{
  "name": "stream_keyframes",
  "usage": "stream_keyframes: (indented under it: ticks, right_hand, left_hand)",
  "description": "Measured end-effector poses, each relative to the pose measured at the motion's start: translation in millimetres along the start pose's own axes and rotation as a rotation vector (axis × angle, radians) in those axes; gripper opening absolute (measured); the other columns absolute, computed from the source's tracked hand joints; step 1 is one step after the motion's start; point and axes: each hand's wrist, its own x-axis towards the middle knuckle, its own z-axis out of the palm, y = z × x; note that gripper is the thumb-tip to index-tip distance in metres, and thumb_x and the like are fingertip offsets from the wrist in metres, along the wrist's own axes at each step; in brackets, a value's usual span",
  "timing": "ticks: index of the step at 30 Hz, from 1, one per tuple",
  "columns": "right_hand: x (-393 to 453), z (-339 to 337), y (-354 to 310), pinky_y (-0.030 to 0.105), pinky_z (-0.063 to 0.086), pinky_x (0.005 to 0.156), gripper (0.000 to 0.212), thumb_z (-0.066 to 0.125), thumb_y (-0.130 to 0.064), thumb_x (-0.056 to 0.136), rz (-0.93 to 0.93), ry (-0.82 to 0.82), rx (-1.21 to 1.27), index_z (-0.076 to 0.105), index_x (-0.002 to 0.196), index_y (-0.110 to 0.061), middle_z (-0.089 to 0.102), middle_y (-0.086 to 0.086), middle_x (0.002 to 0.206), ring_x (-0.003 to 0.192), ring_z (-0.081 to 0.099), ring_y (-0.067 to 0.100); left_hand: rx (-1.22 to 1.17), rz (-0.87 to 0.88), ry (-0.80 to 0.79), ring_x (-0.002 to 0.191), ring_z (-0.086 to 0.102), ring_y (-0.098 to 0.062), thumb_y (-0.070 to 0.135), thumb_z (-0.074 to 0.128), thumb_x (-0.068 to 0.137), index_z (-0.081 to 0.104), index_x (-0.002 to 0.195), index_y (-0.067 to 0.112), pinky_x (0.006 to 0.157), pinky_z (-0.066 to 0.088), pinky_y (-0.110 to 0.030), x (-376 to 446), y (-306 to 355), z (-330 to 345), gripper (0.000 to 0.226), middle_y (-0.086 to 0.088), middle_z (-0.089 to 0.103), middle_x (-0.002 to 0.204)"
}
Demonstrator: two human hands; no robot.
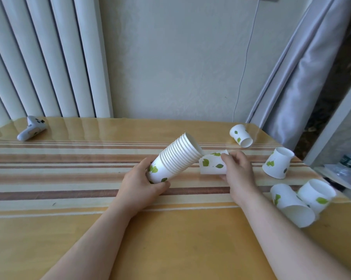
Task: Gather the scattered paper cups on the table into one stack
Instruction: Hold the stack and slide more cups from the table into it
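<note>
My left hand [142, 184] grips the base of a stack of several white paper cups with green leaves [176, 158]; the stack is tilted, mouth pointing up and to the right. My right hand [238, 168] holds a single cup [211, 164] lying sideways just right of the stack's mouth. Several loose cups remain on the right side of the table: one on its side at the back [241, 136], one upside down [276, 163], one lying near the edge [292, 206] and one beside it [315, 195].
The striped wooden table [69, 168] has a white game controller [32, 128] at its back left. A radiator and wall stand behind, a grey curtain [296, 77] at the right, and a shelf with a bottle [348, 162] past the right edge.
</note>
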Motion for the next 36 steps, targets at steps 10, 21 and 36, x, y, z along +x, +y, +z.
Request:
stream_keyframes:
  ticks: [10, 21, 36]
  right_hand:
    - [-27.0, -14.3, -47.7, 0.043, 0.055, 0.098, 0.033, 0.083, -0.036, 0.092, -0.129, -0.007, 0.382, 0.062, 0.117, -0.031, 0.079, -0.007, 0.111, 0.109, 0.074, 0.022]
    - [-47.0, -17.1, -34.7, 0.035, 0.05, 0.106, 0.09, 0.073, -0.068, 0.088, -0.19, -0.291, 0.103, 0.03, 0.164, -0.045, 0.06, -0.013, 0.153, 0.136, 0.061, 0.003]
    - [-73.5, -75.9, 26.4, 0.023, 0.052, 0.08, 0.038, 0.069, -0.011, 0.093, -0.604, -0.147, -0.695, 0.072, 0.127, -0.027, 0.062, -0.019, 0.111, 0.089, 0.059, -0.003]
  left_hand:
    - [0.094, 0.122, -0.021, 0.105, 0.068, -0.002, 0.025, 0.086, 0.073, 0.065, 0.134, 0.047, 0.091, 0.057, -0.034, -8.5, 5.6, -2.8, 0.069, 0.024, 0.074, 0.11]
    - [0.113, 0.151, -0.02, 0.108, 0.067, -0.005, 0.028, 0.086, 0.073, 0.065, 0.135, 0.047, 0.093, 0.055, -0.033, -7.2, 0.0, -0.8, 0.069, 0.023, 0.073, 0.114]
    - [0.124, 0.065, -0.286, 0.101, 0.07, -0.006, 0.056, 0.094, 0.067, 0.064, 0.118, 0.044, 0.09, 0.058, -0.036, -17.0, 38.8, 24.3, 0.06, 0.017, 0.077, 0.104]
